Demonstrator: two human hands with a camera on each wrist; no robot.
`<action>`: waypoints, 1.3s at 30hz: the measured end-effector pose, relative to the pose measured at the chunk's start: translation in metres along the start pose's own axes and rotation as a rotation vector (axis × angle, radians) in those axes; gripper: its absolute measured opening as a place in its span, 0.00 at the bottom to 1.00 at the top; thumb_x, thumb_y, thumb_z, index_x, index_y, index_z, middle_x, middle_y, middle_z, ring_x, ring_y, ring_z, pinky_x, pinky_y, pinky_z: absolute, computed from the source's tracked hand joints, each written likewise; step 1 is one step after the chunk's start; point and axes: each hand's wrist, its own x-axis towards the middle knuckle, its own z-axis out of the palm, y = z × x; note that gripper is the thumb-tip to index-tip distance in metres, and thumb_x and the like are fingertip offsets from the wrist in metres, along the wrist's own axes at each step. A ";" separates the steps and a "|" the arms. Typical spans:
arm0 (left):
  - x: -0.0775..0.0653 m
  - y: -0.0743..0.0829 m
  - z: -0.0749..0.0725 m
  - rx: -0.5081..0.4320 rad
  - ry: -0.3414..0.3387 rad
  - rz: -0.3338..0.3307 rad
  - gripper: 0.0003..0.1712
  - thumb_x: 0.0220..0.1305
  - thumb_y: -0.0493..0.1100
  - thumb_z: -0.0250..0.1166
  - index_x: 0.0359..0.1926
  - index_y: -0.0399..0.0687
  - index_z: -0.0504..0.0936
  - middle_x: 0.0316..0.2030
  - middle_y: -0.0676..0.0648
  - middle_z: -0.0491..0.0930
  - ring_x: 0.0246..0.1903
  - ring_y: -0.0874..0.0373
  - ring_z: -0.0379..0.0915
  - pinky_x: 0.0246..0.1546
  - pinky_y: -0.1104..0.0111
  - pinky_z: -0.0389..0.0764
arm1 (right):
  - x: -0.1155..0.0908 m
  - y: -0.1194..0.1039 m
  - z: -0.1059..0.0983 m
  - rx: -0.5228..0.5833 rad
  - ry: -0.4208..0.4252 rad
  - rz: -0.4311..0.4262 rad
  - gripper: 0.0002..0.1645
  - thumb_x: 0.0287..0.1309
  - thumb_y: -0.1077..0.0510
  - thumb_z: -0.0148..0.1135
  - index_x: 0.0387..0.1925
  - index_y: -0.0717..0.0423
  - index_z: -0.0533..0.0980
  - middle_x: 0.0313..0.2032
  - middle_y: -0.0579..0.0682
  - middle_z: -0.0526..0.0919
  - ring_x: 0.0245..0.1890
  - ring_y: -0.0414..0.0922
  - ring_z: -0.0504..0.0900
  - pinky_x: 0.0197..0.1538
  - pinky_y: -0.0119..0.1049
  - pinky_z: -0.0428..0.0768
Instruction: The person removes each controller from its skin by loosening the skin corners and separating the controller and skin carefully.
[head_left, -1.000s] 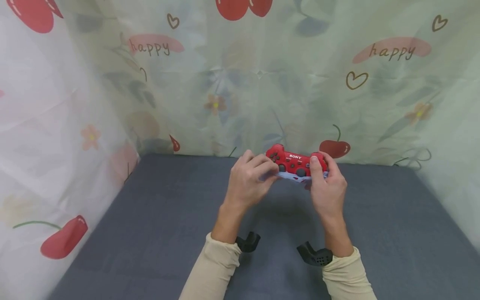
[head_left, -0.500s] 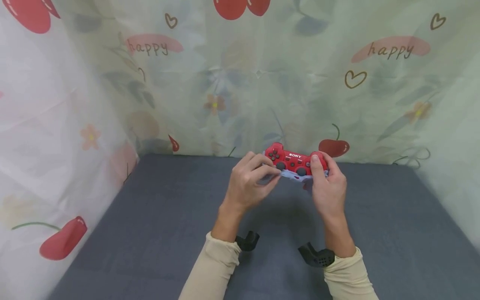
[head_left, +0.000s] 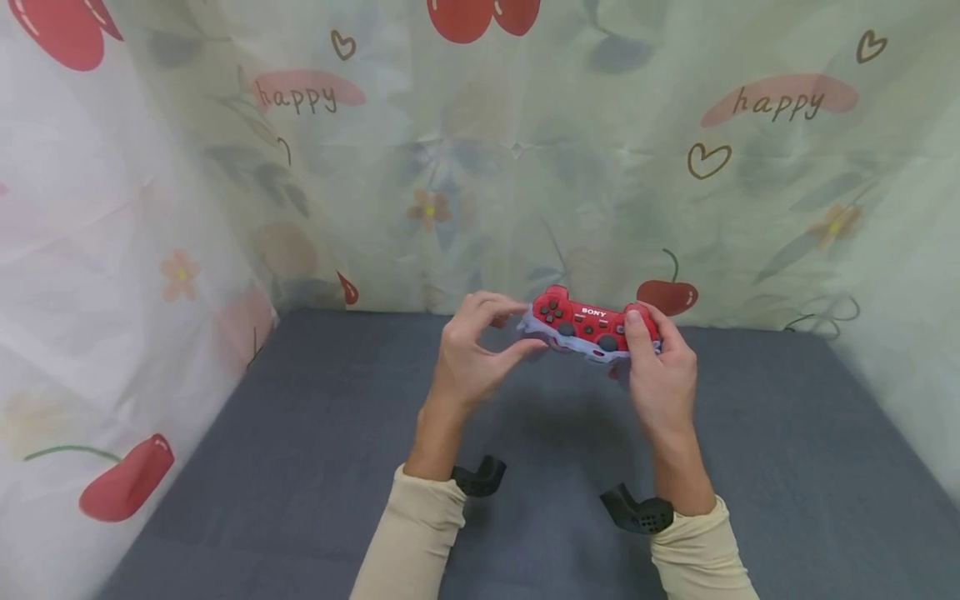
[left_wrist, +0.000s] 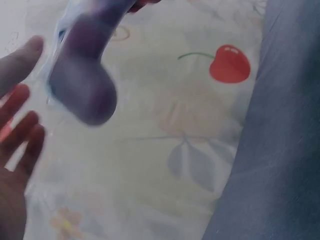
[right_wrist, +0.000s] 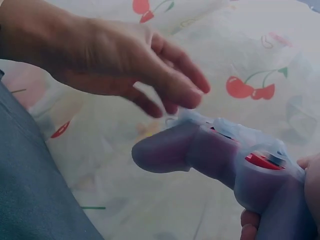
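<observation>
A red game controller [head_left: 594,313] marked SONY is held up over the table, face up and tilted. Around its underside and edges sits a pale blue translucent silicone cover [head_left: 573,342], which also shows in the right wrist view as a skin [right_wrist: 212,152] over the grips with red peeking through openings. My right hand [head_left: 663,375] grips the controller's right end, thumb on top. My left hand [head_left: 467,354] is beside the left end, thumb and fingers spread in a loose C. In the left wrist view, its fingers stand apart from the covered grip [left_wrist: 85,87].
A dark grey table [head_left: 337,433] spreads below. White sheets [head_left: 480,167] printed with cherries, flowers and the word happy hang at the back and sides. Black wrist mounts [head_left: 637,510] stick out from both sleeves.
My left hand has let go of the cover's front edge and moved left, its fingers spreading. More of the cover shows around the left end. My right hand keeps its grip.
</observation>
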 end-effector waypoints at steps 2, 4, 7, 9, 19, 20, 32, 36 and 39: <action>-0.001 -0.003 -0.004 -0.007 -0.059 -0.066 0.37 0.47 0.43 0.84 0.60 0.47 0.81 0.55 0.48 0.81 0.56 0.57 0.76 0.55 0.64 0.82 | 0.000 0.000 0.000 0.003 -0.003 0.000 0.30 0.72 0.39 0.56 0.70 0.41 0.71 0.55 0.50 0.78 0.47 0.44 0.77 0.36 0.24 0.82; -0.001 -0.005 -0.007 -0.036 -0.140 -0.134 0.45 0.46 0.42 0.84 0.67 0.50 0.76 0.62 0.49 0.77 0.63 0.57 0.73 0.60 0.61 0.81 | 0.000 0.000 -0.001 0.001 -0.007 -0.001 0.30 0.72 0.39 0.56 0.70 0.41 0.71 0.56 0.50 0.78 0.48 0.43 0.77 0.36 0.24 0.82; -0.001 -0.007 -0.008 -0.100 -0.255 -0.224 0.54 0.46 0.40 0.83 0.74 0.55 0.68 0.70 0.51 0.70 0.68 0.55 0.69 0.63 0.58 0.79 | 0.001 0.000 -0.001 -0.008 -0.020 0.004 0.31 0.72 0.38 0.56 0.71 0.41 0.70 0.57 0.51 0.78 0.48 0.43 0.77 0.36 0.24 0.82; -0.002 -0.007 -0.006 -0.138 -0.306 -0.268 0.56 0.47 0.39 0.83 0.76 0.60 0.65 0.71 0.53 0.67 0.67 0.55 0.70 0.62 0.58 0.80 | 0.001 0.001 0.000 -0.014 -0.030 0.012 0.31 0.72 0.38 0.55 0.71 0.41 0.70 0.57 0.52 0.79 0.48 0.44 0.77 0.36 0.24 0.82; -0.006 -0.011 0.006 -0.240 -0.189 -0.272 0.42 0.50 0.37 0.81 0.68 0.56 0.76 0.60 0.50 0.77 0.52 0.50 0.83 0.50 0.58 0.87 | 0.004 0.004 0.001 0.011 -0.027 0.049 0.30 0.72 0.38 0.55 0.70 0.40 0.72 0.54 0.53 0.80 0.44 0.44 0.78 0.34 0.25 0.82; -0.006 -0.012 0.007 -0.246 -0.171 -0.264 0.41 0.50 0.37 0.81 0.66 0.54 0.77 0.58 0.48 0.78 0.51 0.50 0.84 0.49 0.57 0.87 | 0.004 0.005 0.000 0.011 -0.023 0.053 0.29 0.72 0.38 0.55 0.70 0.40 0.72 0.53 0.52 0.80 0.44 0.43 0.78 0.34 0.25 0.82; -0.007 -0.011 0.004 -0.243 -0.109 -0.256 0.33 0.46 0.37 0.83 0.53 0.48 0.77 0.48 0.46 0.78 0.43 0.54 0.87 0.44 0.62 0.88 | 0.007 0.004 0.002 0.069 -0.040 0.104 0.29 0.72 0.38 0.55 0.67 0.43 0.75 0.43 0.46 0.80 0.38 0.43 0.80 0.32 0.29 0.83; -0.007 -0.013 0.001 -0.238 -0.136 -0.272 0.30 0.47 0.38 0.82 0.48 0.47 0.74 0.45 0.47 0.76 0.36 0.55 0.85 0.42 0.58 0.89 | 0.006 0.004 -0.002 0.014 -0.140 0.081 0.33 0.72 0.38 0.55 0.73 0.42 0.68 0.52 0.50 0.77 0.45 0.45 0.78 0.37 0.27 0.84; -0.008 -0.015 -0.001 -0.245 -0.138 -0.287 0.29 0.47 0.37 0.82 0.45 0.47 0.73 0.43 0.47 0.75 0.33 0.55 0.84 0.40 0.56 0.89 | 0.007 0.005 -0.006 -0.039 -0.256 0.030 0.36 0.72 0.39 0.55 0.76 0.42 0.62 0.56 0.53 0.75 0.48 0.45 0.78 0.43 0.25 0.83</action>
